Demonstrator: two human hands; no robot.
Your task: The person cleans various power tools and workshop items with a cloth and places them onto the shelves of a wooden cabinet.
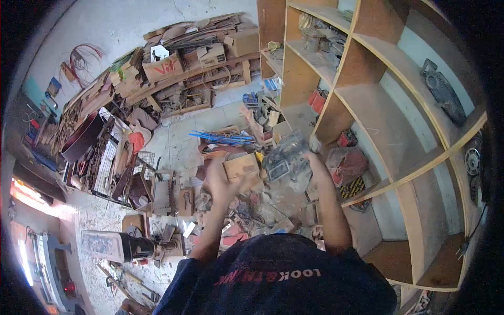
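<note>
My right hand (pixel 315 164) grips the right side of a dusty grey casing (pixel 287 156) with a rectangular window-like frame on its face. The casing is held up above the cluttered floor and is slightly blurred. My left hand (pixel 224 182) is to the left of it, apart from it, with its fingers spread and nothing in them; it is smeared a little by motion. Just beyond my left hand is a brown wooden box (pixel 242 167). A bundle of blue rods (pixel 223 138) lies on the floor farther ahead.
Wooden shelves (pixel 367 100) rise on the right, with a dark metal part (pixel 443 94) and a red bag (pixel 347 164) on them. Scrap wood and boxes (pixel 163 68) line the back wall. A wire rack (pixel 107 157) and a machine (pixel 123 245) stand at left.
</note>
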